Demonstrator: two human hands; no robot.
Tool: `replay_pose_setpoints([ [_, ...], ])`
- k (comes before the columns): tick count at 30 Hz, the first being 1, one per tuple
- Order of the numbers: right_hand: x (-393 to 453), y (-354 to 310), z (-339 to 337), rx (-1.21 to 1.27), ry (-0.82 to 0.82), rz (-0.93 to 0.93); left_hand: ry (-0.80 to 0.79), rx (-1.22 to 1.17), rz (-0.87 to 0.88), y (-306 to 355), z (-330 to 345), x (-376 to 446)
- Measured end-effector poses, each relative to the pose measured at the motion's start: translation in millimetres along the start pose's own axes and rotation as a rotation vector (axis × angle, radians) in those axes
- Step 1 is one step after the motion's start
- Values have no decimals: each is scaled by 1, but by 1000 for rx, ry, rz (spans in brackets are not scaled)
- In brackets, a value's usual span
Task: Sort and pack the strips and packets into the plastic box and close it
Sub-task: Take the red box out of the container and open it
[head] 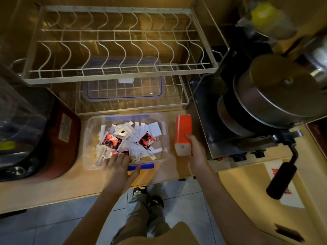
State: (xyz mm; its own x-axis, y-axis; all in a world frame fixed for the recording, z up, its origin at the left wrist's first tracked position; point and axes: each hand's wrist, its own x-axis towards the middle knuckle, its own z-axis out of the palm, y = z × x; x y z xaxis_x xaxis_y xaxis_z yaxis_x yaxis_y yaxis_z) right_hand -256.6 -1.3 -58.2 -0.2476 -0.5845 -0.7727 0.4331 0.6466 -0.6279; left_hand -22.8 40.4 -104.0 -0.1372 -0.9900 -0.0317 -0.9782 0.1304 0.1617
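left hand lies flat, fingers spread, on white strips inside the clear plastic box; right hand grasps an orange carton. best press them level so the lid seats.

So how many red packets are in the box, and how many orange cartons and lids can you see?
Red-and-black packets in the plastic box: 3
Orange carton, in the right hand: 1
Clear lid on the lower rack: 1
Total: 5
The white strips are too jumbled to count.
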Motion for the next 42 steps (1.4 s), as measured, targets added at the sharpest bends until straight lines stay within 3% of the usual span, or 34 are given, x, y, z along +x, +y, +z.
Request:
replay_pose_setpoints([
  [2,8,9,-4,-204,98,-92,5,1,-1,1,-1,0],
  [5,14,19,-5,-620,96,-241,-2,2,-2,1,-2,0],
  [7,16,26,-4,-759,92,-325,-15,12,-2,1,-3,-1],
  [12,19,36,2,-901,149,-468,-18,40,-2,1,-4,0],
  [19,15,23,4,-1103,123,-442,-31,32,-7,2,-5,0],
  [23,-1,12,17,-1139,118,-722,-68,17,-32,5,-7,-1],
  [27,-10,6,41,-1109,-37,-923,-145,-16,-53,6,-11,-1],
  [30,-2,9,62,-1061,-160,-905,-178,-163,-140,6,-17,4],
  [35,25,22,95,-1152,-134,-752,-114,-562,-297,-6,-27,29],
  [39,44,28,109,-1340,42,-769,-60,-548,-348,-25,-27,63],
  [42,45,29,117,-1457,81,-630,-78,-485,-339,-36,-21,83],
])
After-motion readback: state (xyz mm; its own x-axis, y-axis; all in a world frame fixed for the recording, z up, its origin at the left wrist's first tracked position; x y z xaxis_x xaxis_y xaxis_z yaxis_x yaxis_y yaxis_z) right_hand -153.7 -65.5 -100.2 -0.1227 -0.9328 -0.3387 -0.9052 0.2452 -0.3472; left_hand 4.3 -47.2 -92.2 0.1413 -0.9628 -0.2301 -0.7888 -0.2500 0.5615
